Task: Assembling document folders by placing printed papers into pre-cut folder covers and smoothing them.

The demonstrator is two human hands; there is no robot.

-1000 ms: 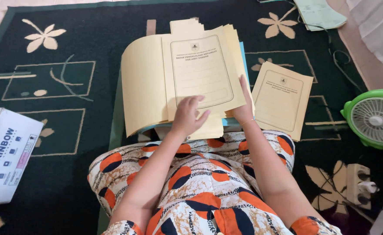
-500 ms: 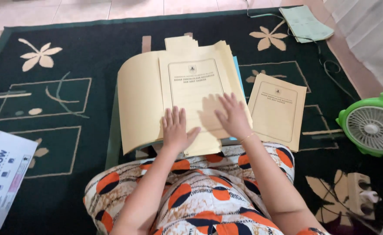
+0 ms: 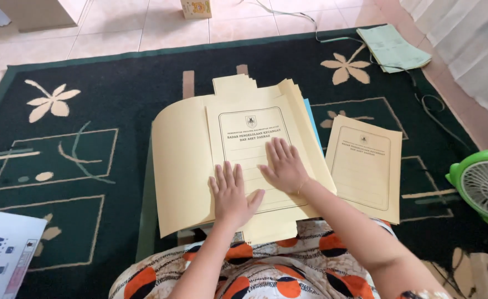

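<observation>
Both hands lie flat, palms down and fingers spread, on the top folder (image 3: 244, 149), a pale yellow cardboard folder with a printed frame and a small crest on its cover. The left hand (image 3: 232, 194) presses the lower middle of the cover; the right hand (image 3: 284, 166) rests just beside it, a little higher, with the thumbs close together. Neither grip is closed on anything: both hands are open and only press down.

The folder tops a stack (image 3: 296, 105) of like folders, whose edges fan out along the folder's right side, with tabs showing past its far edge. A strip of blue sheet (image 3: 310, 119) peeks out from under the right edge of the stack. The folder's left flap (image 3: 177, 166) lies opened out and curves up slightly.

The folder lies on a dark green rug (image 3: 100, 111) with cream flower and line patterns, right in front of the person's lap, which is covered by a cloth (image 3: 266, 277) with orange and black spots. Just right of the folder lies a single folder (image 3: 366, 166) of the same kind, closed and flat. Farther right of the folder, at the rug's edge, stands a green fan (image 3: 485, 185). Beyond the folder to the right lies a pale green paper bundle (image 3: 393, 50). Left of the folder, near the person, lies a white box (image 3: 6, 254).
</observation>
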